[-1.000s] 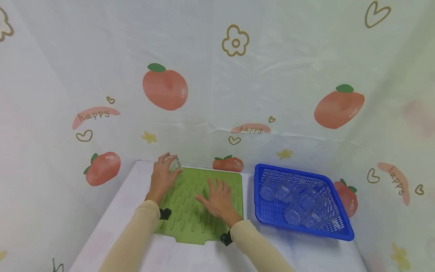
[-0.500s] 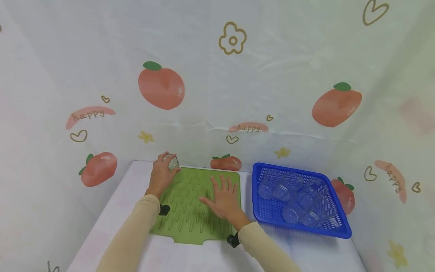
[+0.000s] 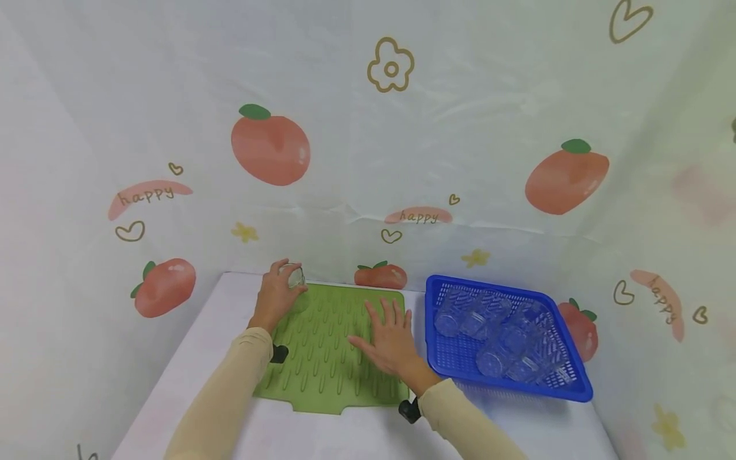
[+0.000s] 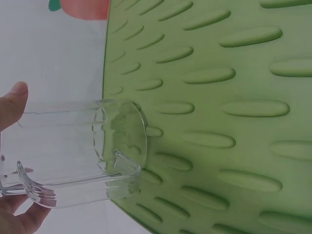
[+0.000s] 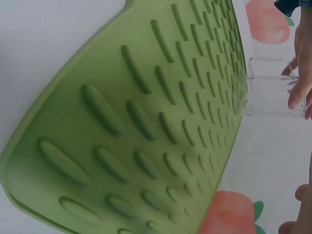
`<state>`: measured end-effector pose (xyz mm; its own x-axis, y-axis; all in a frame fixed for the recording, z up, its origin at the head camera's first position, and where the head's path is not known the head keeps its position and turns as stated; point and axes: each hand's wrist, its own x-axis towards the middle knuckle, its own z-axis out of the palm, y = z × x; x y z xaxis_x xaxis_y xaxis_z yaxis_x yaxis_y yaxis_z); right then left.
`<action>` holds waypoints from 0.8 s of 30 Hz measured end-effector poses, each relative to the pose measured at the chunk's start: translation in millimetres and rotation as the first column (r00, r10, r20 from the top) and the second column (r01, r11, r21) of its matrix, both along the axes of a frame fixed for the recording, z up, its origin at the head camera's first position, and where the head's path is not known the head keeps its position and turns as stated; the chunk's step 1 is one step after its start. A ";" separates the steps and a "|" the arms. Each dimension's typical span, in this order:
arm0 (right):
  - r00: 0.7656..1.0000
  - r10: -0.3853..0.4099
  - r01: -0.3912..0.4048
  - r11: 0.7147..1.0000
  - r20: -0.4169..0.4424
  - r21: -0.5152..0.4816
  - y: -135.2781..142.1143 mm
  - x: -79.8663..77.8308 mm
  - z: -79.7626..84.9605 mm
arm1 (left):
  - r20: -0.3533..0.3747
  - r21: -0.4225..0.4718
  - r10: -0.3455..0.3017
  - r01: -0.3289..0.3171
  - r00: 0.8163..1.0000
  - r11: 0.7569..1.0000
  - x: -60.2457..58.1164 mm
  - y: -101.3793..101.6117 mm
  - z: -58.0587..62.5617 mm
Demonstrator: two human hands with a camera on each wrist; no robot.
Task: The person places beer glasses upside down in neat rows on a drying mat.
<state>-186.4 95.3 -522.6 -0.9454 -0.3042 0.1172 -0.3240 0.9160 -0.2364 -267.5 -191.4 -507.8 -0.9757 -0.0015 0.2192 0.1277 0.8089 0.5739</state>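
My left hand (image 3: pixel 275 295) holds a clear glass mug (image 4: pixel 73 146) with a handle, fingers and thumb round its far end in the left wrist view. The mug's other end is right at the ribbed green drying mat (image 3: pixel 328 345), by the mat's far left corner. In the right wrist view the same hand and mug show at the right edge. My right hand (image 3: pixel 393 338) is over the mat's right part, fingers spread and nothing in them.
To the right of the mat stands a blue plastic basket (image 3: pixel 434 319) with several clear glasses (image 3: pixel 494 358) lying in it. Behind the white table (image 3: pixel 178 383) hangs a white curtain (image 3: pixel 322 243) with fruit prints.
My right hand has moved right across the mat toward the basket, fingers spread. The left hand with the glass mug has stayed at the far left corner.
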 end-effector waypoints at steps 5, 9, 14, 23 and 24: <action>0.999 0.013 -0.013 1.000 -0.034 0.003 5.0 1.3 2.0 | 0.014 -0.022 0.004 -0.003 1.000 1.000 -0.4 0.2 1.7; 0.999 0.015 -0.015 1.000 -0.041 -0.001 8.0 1.7 1.7 | 0.037 -0.036 -0.018 0.019 0.999 0.999 -1.4 -0.6 1.8; 0.999 0.008 -0.007 0.999 -0.031 0.031 9.4 2.5 5.7 | 0.055 -0.055 -0.058 0.061 0.997 0.997 -0.8 -1.4 2.4; 0.999 -0.029 0.030 0.999 -0.015 0.041 19.1 1.6 13.9 | 0.092 -0.007 -0.044 0.045 0.995 0.999 -0.6 -7.5 -0.5; 0.999 -0.031 0.031 0.999 -0.016 0.036 20.5 1.7 14.9 | 0.097 -0.001 -0.043 0.043 0.994 0.999 -0.6 -8.6 -0.9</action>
